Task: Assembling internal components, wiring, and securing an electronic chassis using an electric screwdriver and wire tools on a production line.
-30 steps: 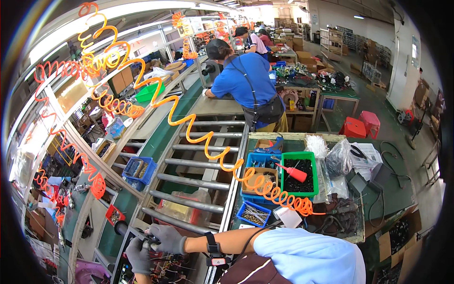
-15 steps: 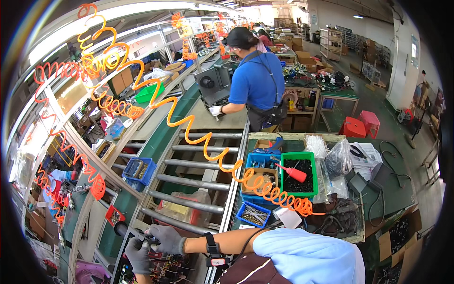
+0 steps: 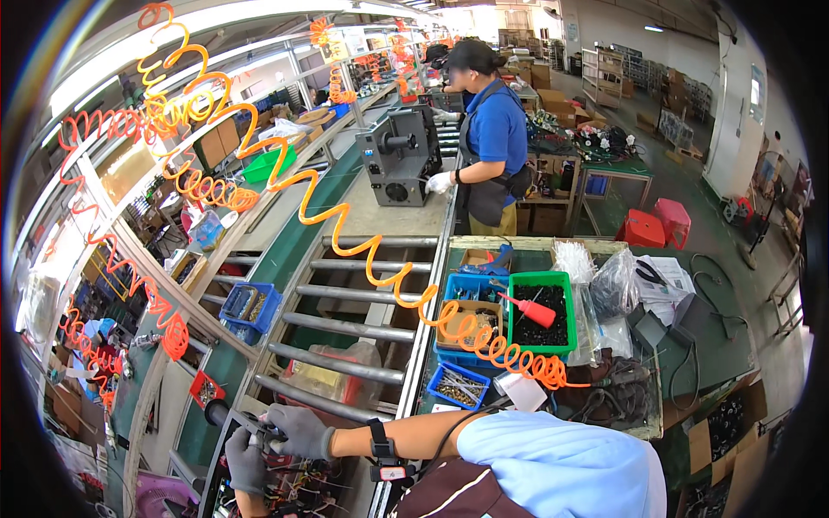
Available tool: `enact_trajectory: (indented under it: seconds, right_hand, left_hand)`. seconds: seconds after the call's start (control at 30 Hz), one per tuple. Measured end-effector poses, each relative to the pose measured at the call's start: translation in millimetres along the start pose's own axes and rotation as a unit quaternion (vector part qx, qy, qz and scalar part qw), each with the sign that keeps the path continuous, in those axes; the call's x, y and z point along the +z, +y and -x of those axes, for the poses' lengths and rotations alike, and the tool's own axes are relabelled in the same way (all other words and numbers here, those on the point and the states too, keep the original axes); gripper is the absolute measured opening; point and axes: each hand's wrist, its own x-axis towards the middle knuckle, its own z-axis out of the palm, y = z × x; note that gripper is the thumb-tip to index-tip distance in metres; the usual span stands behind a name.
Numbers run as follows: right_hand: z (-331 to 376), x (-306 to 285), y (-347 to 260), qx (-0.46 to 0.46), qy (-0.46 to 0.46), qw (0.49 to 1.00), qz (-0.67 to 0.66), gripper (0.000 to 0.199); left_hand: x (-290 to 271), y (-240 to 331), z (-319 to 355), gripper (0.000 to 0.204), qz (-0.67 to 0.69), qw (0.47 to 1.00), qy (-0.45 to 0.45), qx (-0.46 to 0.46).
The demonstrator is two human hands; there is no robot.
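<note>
- Red bottle (image 3: pixel 539 314) resting on black parts (image 3: pixel 560 299) in a green bin (image 3: pixel 542 350)
- Orange coiled hose (image 3: pixel 344 252) reaching over the green bench (image 3: pixel 727 350)
- Small blue bin (image 3: pixel 451 401) near the green one
- Red stools (image 3: pixel 640 228) side by side
- Open cardboard box (image 3: pixel 701 447), lower right

Grip of left hand (image 3: pixel 245 462) and right hand (image 3: pixel 300 431) indistinct (wired unit (image 3: pixel 304 488) cut off by lower edge)

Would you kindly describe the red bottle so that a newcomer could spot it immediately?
Right of the roller conveyor, a green table carries a green bin of black parts. The bottle lies on top, thin-nozzled, the only red thing there.
</note>
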Motion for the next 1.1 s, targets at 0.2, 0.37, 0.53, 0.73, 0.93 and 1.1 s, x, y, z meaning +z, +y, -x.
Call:
enact_trajectory:
  seconds: [0.2,0.37,0.53,0.73,0.93,1.1]
  right_hand:
    - [1,2,4,0.011,-0.008,1.0,-0.013,0.042]
    - [0,-3,-2,0.026,-0.014,1.0,-0.009,0.042]
    - [-5,-6,-1,0.035,-0.045,0.998,0.006,0.036]
    - [-3,5,-1,-0.007,0.007,1.0,0.014,0.037]
    - [-3,4,-2,0.003,0.003,1.0,0.019,0.042]
    - [-4,0,-1,-0.01,-0.024,0.999,0.019,0.042]
  left_hand:
    - [13,-5,6,0.008,0.139,0.989,0.051,-0.004]
    - [12,-1,6,0.01,0.105,0.992,0.065,-0.02]
    - [2,4,0,0.009,0.037,0.999,-0.027,-0.029]
    - [0,-15,2,0.019,-0.006,0.999,0.043,0.005]
    - [8,-17,6,0.017,0.041,0.995,0.095,-0.01]
    - [-1,-8,9,0.018,-0.009,0.999,0.04,-0.016]
